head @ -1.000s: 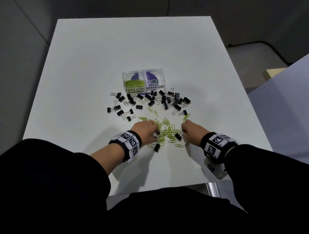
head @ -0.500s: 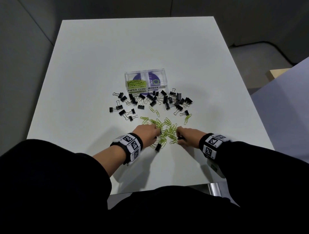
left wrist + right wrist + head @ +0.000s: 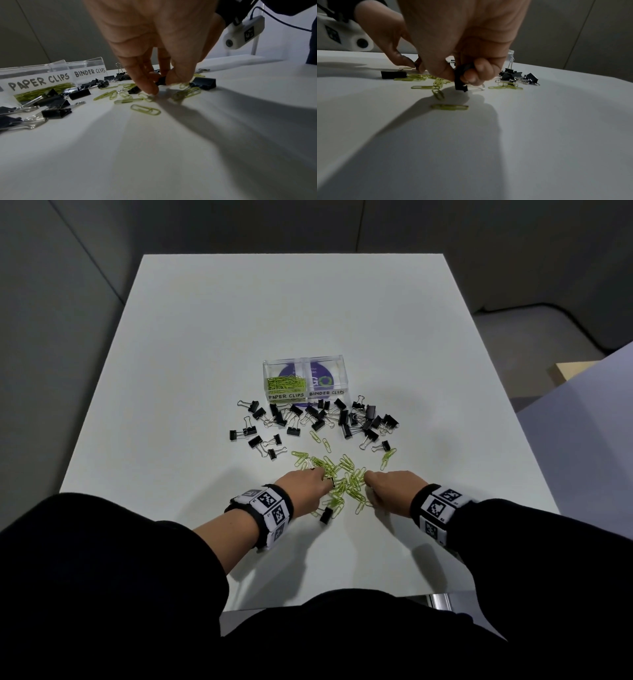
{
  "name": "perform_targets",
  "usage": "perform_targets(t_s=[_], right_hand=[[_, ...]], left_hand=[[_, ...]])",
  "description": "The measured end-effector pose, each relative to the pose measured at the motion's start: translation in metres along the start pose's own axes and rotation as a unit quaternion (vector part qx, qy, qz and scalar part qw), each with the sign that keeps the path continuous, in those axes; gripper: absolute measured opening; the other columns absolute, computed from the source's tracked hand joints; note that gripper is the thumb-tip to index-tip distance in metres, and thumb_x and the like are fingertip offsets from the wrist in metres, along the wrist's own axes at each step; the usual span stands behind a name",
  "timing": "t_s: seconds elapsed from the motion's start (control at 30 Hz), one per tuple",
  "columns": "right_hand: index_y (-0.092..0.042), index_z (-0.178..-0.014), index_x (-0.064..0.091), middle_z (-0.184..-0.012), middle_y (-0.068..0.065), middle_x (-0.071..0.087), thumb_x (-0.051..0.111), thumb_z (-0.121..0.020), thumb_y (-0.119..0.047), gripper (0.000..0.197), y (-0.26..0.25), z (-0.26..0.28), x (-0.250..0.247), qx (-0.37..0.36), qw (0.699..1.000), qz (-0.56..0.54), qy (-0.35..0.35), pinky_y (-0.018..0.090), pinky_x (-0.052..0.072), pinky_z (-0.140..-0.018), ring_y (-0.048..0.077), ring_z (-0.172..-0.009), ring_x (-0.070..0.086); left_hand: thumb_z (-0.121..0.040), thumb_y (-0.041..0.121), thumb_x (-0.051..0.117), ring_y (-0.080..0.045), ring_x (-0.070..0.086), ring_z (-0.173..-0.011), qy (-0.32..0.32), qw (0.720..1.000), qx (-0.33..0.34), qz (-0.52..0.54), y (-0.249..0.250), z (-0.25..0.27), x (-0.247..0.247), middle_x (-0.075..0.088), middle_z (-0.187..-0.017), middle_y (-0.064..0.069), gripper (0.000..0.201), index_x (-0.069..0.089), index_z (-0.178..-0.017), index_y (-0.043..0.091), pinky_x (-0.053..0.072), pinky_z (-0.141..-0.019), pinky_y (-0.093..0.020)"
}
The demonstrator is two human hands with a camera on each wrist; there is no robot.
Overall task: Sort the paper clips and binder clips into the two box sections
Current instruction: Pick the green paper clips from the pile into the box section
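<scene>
A clear two-section box (image 3: 306, 363) stands mid-table. Its left section, labelled PAPER CLIPS, holds green paper clips (image 3: 286, 384); the right section is labelled BINDER CLIPS. Several black binder clips (image 3: 318, 417) lie scattered in front of it. Nearer me lies a pile of green paper clips (image 3: 344, 474). My left hand (image 3: 325, 479) is at the pile's left edge and pinches a small black binder clip (image 3: 161, 81) between thumb and fingers. My right hand (image 3: 370, 484), at the pile's right edge, pinches another black binder clip (image 3: 460, 82) just above the table.
The white table (image 3: 294, 309) extends beyond the box. One black binder clip (image 3: 326, 514) lies alone by my left hand. Single green clips (image 3: 387, 457) lie right of the pile. Beyond the right edge stands a pale surface (image 3: 582, 422).
My right hand slid left to the pile's right edge and took hold of a black binder clip there. My left hand stayed at the pile's left side.
</scene>
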State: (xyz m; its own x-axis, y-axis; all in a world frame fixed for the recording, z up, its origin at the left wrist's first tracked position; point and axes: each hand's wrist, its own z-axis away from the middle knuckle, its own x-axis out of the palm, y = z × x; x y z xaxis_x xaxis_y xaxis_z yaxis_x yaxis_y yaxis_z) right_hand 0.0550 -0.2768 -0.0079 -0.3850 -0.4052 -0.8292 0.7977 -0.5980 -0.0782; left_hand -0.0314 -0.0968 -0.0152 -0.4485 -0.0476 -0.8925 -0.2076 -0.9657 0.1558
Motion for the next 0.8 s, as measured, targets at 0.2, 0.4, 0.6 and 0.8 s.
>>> perform_targets(t_s=[0.2, 0.4, 0.6, 0.8], right_hand=[[-0.011, -0.119, 0.041, -0.073, -0.004, 0.051, 0.038, -0.096, -0.021, 0.025, 0.009, -0.012, -0.036, 0.001, 0.997, -0.031, 0.076, 0.020, 0.041, -0.055, 0.014, -0.060, 0.048], [-0.008, -0.111, 0.048, -0.090, 0.008, 0.059, 0.039, -0.096, -0.017, 0.021, 0.018, -0.072, -0.077, 0.038, 0.991, -0.055, 0.115, 0.025, 0.037, -0.057, 0.022, -0.072, 0.050], [-0.008, -0.119, 0.048, -0.113, 0.016, 0.057, 0.037, -0.097, -0.014, 0.026, 0.018, -0.120, -0.081, 0.036, 0.993, -0.041, 0.102, 0.037, 0.049, -0.077, 0.032, -0.095, 0.059], [-0.013, -0.130, 0.042, -0.132, 0.012, 0.043, 0.051, -0.092, -0.024, 0.040, 0.006, -0.099, -0.071, 0.018, 0.984, -0.002, 0.177, 0.036, 0.052, -0.070, 0.029, -0.097, 0.059]], left_hand=[[-0.096, 0.012, 0.041, -0.022, 0.059, -0.093, 0.092, 0.993, -0.006, 0.079, -0.022, 0.002, -0.026, 0.053, -0.116, -0.007, 0.027, 0.055, -0.118, 0.009, 0.046, -0.073, -0.022], [-0.095, 0.012, 0.048, -0.020, 0.060, -0.097, 0.159, 0.980, -0.090, 0.080, -0.076, -0.029, -0.052, 0.056, -0.121, -0.005, 0.027, 0.057, -0.120, 0.014, 0.048, -0.081, -0.023], [-0.093, 0.008, 0.050, -0.026, 0.060, -0.101, 0.152, 0.973, -0.133, 0.109, -0.103, -0.048, -0.051, 0.055, -0.123, -0.006, 0.031, 0.058, -0.121, 0.015, 0.054, -0.087, -0.035], [-0.094, 0.024, 0.050, -0.017, 0.057, -0.105, 0.149, 0.983, -0.082, 0.066, -0.090, -0.029, -0.037, 0.054, -0.123, 0.000, 0.028, 0.056, -0.121, 0.019, 0.042, -0.073, -0.021]])
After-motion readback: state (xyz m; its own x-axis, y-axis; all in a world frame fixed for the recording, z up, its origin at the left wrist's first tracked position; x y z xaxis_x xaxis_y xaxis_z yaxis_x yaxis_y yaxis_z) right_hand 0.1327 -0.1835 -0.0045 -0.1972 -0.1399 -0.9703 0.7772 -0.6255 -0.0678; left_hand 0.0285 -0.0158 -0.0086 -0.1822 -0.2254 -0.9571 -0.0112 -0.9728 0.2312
